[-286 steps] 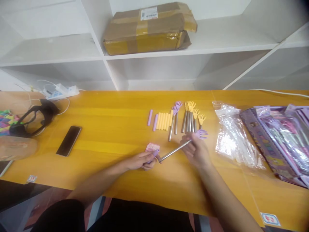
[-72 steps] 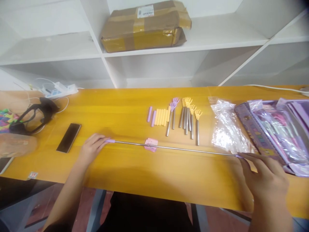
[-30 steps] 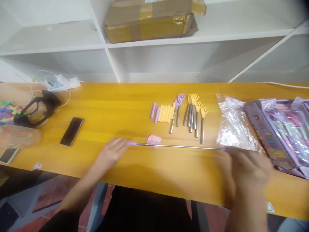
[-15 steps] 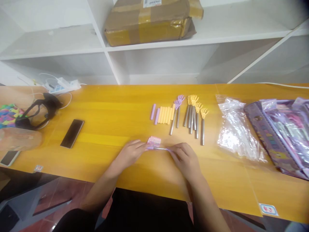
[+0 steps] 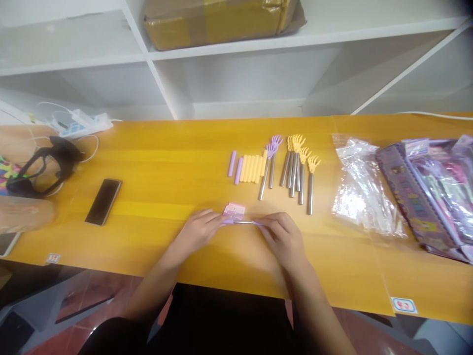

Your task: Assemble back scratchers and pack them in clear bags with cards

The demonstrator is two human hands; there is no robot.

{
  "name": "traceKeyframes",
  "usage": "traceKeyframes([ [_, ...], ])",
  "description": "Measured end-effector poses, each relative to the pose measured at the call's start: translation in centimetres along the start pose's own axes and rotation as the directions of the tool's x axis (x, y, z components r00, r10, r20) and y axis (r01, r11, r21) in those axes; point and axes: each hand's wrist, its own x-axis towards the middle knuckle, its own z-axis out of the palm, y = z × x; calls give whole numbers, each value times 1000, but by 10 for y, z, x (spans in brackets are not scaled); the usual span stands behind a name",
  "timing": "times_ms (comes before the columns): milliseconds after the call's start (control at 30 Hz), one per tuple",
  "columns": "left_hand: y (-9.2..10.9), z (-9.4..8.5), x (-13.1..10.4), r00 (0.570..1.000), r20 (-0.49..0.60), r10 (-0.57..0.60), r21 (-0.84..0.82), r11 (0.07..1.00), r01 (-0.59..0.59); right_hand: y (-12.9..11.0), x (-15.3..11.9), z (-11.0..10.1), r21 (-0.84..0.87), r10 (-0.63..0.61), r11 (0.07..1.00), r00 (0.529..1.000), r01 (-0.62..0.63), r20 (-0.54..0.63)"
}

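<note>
Between my hands a back scratcher (image 5: 244, 222) with a metal rod lies level. My left hand (image 5: 197, 231) is closed on its purple handle end, and my right hand (image 5: 283, 236) grips the other end, where a bit of purple shows; the claw is mostly hidden by the fingers. Just behind it are small pink cards (image 5: 234, 211). Farther back, purple tubes (image 5: 232, 163) lie beside a row of yellow tubes (image 5: 250, 168). To their right are purple-clawed scratchers (image 5: 272, 150) and several yellow-clawed scratchers (image 5: 297, 160) with bare metal rods.
Clear plastic bags (image 5: 360, 192) lie on the right, beside a purple box (image 5: 410, 197) of wrapped items. On the left are a phone (image 5: 103, 201), a black strap-like object (image 5: 46, 167) and a power strip (image 5: 83, 123). White shelves (image 5: 244, 47) with a cardboard box (image 5: 221, 22) stand behind.
The camera view has shifted slightly, so the shelves and table items sit a little higher in the picture. Both hands keep hold of the same back scratcher, with hardly any change in grip.
</note>
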Motion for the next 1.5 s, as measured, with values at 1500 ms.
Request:
traceKeyframes([
  [1500,23,-25,-2,997,19,73,200,977,-76,-17,6,-35,-111,-151,982,988,154,35],
])
